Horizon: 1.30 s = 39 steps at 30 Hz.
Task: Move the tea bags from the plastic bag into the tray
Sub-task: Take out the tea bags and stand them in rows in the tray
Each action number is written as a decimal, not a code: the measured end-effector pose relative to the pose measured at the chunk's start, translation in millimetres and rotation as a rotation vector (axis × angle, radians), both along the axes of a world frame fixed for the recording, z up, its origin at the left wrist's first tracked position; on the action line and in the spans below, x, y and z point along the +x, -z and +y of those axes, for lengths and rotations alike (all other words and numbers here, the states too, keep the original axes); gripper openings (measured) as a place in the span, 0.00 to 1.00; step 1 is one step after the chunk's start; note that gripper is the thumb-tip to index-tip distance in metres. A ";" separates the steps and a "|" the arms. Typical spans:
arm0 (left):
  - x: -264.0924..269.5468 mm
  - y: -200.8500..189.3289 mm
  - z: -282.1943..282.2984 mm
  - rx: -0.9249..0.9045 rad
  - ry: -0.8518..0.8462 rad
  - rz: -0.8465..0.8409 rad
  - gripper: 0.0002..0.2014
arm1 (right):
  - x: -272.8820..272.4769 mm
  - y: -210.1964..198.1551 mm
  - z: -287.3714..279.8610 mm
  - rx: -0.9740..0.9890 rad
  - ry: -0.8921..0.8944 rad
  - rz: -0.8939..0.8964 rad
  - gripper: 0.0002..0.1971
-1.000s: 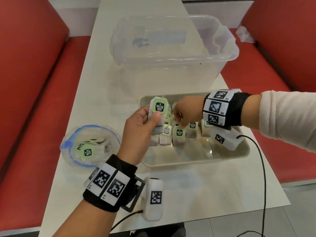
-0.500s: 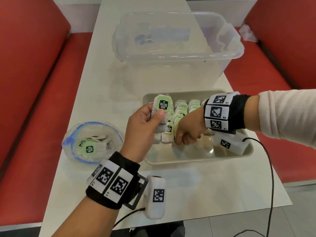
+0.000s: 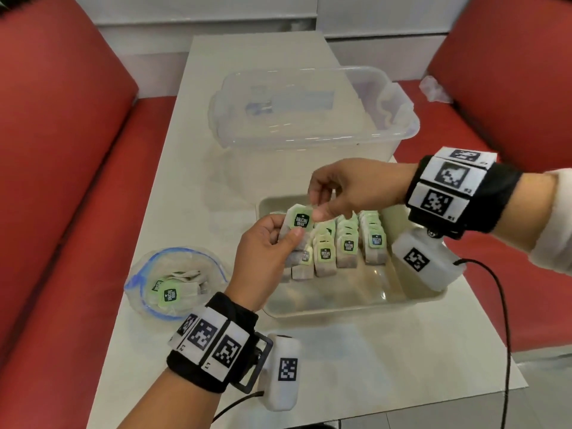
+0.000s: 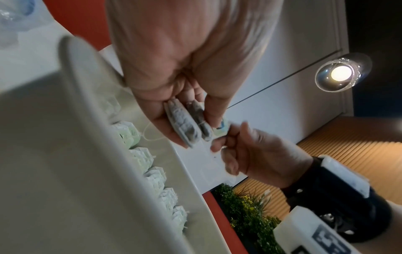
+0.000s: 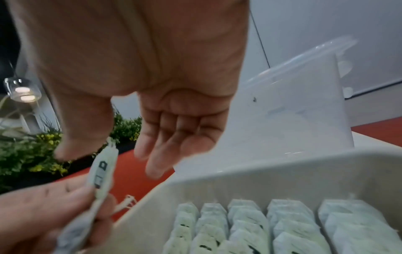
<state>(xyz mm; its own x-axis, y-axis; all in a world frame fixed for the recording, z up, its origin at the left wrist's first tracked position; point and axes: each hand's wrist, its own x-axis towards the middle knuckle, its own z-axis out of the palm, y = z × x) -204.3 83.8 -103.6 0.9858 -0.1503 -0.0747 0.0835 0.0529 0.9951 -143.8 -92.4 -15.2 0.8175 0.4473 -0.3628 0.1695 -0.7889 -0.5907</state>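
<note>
My left hand (image 3: 288,235) grips a small bunch of tea bags (image 3: 297,222) with green tags, held upright above the left end of the beige tray (image 3: 340,309). In the left wrist view two tea bags (image 4: 187,123) show side by side between thumb and fingers. My right hand (image 3: 320,204) hovers at the top of that bunch. Its thumb (image 5: 82,134) brushes the top edge of the held tea bag (image 5: 102,173), and its fingers (image 5: 161,154) stay spread with a gap. Several rows of tea bags (image 3: 348,243) stand in the tray. The plastic bag (image 3: 173,283) at the left holds more.
A large clear plastic bin (image 3: 309,113) stands just behind the tray on the white table (image 3: 387,366). Red benches (image 3: 62,181) flank the table on both sides. A black cable (image 3: 504,320) trails off the right wrist across the table's right edge.
My right hand has lifted out of the tray rows and come up to the top of the tea bags held in my left hand. The left hand keeps its grip.
</note>
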 end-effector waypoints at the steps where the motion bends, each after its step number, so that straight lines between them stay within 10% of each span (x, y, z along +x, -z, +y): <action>1: -0.2 -1.0 -1.6 0.022 0.008 -0.012 0.05 | -3.8 -3.9 0.6 0.041 0.039 -0.049 0.16; 5: -1.7 -5.1 -8.3 0.077 0.073 -0.034 0.04 | -15.0 -3.7 1.0 0.039 0.041 -0.142 0.03; 24: 0.5 5.3 -9.2 0.067 -0.025 -0.053 0.05 | 11.1 71.4 -15.1 -0.658 -0.256 0.084 0.08; 39: -1.7 4.7 -8.4 0.052 0.004 -0.061 0.07 | 29.7 75.7 -17.9 -0.725 -0.176 0.013 0.08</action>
